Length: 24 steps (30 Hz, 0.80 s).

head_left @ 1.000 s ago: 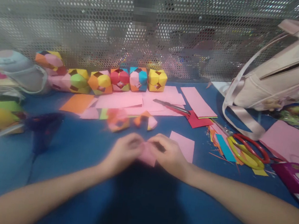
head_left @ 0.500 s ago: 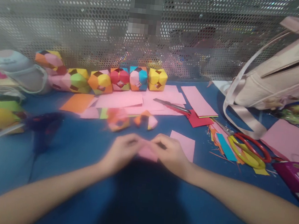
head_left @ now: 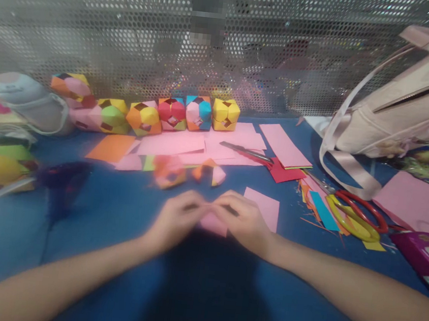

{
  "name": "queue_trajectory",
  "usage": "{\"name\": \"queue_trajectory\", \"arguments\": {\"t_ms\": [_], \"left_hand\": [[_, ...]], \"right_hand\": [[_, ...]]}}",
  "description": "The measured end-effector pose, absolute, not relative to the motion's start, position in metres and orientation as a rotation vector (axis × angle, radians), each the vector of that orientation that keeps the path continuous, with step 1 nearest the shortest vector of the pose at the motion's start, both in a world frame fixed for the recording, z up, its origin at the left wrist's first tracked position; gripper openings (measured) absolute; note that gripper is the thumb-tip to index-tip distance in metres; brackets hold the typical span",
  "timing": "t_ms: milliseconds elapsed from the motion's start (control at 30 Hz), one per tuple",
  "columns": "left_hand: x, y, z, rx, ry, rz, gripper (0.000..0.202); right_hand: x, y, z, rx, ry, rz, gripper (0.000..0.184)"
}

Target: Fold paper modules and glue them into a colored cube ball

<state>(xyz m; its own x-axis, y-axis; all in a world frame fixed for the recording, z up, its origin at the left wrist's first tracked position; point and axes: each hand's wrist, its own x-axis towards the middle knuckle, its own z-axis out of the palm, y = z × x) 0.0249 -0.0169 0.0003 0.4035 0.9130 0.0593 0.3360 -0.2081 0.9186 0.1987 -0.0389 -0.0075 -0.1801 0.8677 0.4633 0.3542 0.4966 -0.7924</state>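
Between the pinched fingertips of the left hand (head_left: 178,215) and right hand (head_left: 247,221), a small pink paper (head_left: 214,225) is gripped, apparently to be steadied from both sides. A pink sheet (head_left: 266,207) is placed just beyond the right hand, probably for easy reach; farther back, folded paper shapes (head_left: 147,122) are lined up, seemingly out of the way.

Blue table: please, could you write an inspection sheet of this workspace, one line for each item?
Surface: blue table, shadowed near the camera.
Held thing: small pink paper, partly hidden.
Clutter: paper scraps and scissors at right, folded paper shapes at back.
Hands: left hand and right hand both pinch the paper.
Cables: thin dark line at left, perhaps a cord; too blurred.
Surroundings: perforated panel behind, pale bag at right.
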Motion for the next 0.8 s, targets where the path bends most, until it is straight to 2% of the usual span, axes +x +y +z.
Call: {"name": "queue_trajectory", "arguments": {"t_ms": [267, 533, 667, 800], "left_hand": [[0.0267, -0.0216, 0.0005, 1.844, 1.095, 0.74, 0.016], [0.0284, -0.0242, -0.0034, 2.0, 0.985, 0.663, 0.019], [0.0272, -0.0217, -0.0003, 1.801, 1.095, 0.715, 0.013], [0.025, -0.017, -0.0011, 1.558, 1.154, 0.888, 0.013]], "right_hand": [[0.1981, -0.0389, -0.0059, -0.949, -1.865, 0.492, 0.009], [0.1983, -0.0411, -0.0094, -0.836, -1.999, 0.264, 0.016], [0.1988, -0.0417, -0.007, -0.959, -1.893, 0.458, 0.007], [0.1984, -0.0385, -0.0064, -1.171, -1.757, 0.659, 0.008]]}}
